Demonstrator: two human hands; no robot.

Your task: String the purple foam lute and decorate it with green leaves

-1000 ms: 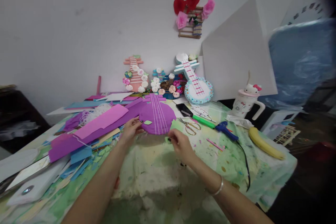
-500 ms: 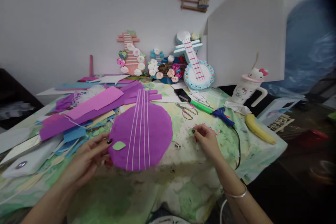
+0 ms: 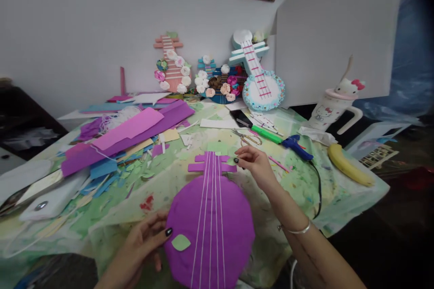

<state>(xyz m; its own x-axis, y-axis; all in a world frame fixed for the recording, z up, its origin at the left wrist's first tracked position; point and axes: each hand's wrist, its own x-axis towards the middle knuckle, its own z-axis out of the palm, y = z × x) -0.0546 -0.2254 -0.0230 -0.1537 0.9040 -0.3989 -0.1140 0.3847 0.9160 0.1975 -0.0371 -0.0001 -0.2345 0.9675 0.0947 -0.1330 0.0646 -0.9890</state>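
A purple round-bodied paper lute (image 3: 233,216) with several white strings down its front stands before me, its lower end cut off by the picture's bottom edge. My left hand (image 3: 145,244) grips its left rim, thumb on the front. Beside that thumb lies a small green leaf (image 3: 181,243) on the purple face. Close to the right of the pegs, the fingertips of my right hand (image 3: 254,165) are pinched together. Whatever they may hold is too small to make out. A pale green patch (image 3: 219,147) shows just above the lute's head.
Scissors (image 3: 249,137) and a blue-and-green glue gun (image 3: 294,146) lie behind my right hand, near a banana (image 3: 349,165) and a white cup (image 3: 330,110). Purple sheets (image 3: 172,115) and scraps cover the left. Decorated model instruments (image 3: 264,90) lean against the wall.
The purple lute has come nearer and to the right with my left hand, its neck now clear of the paper pile. My right hand has moved up beside the pegs.
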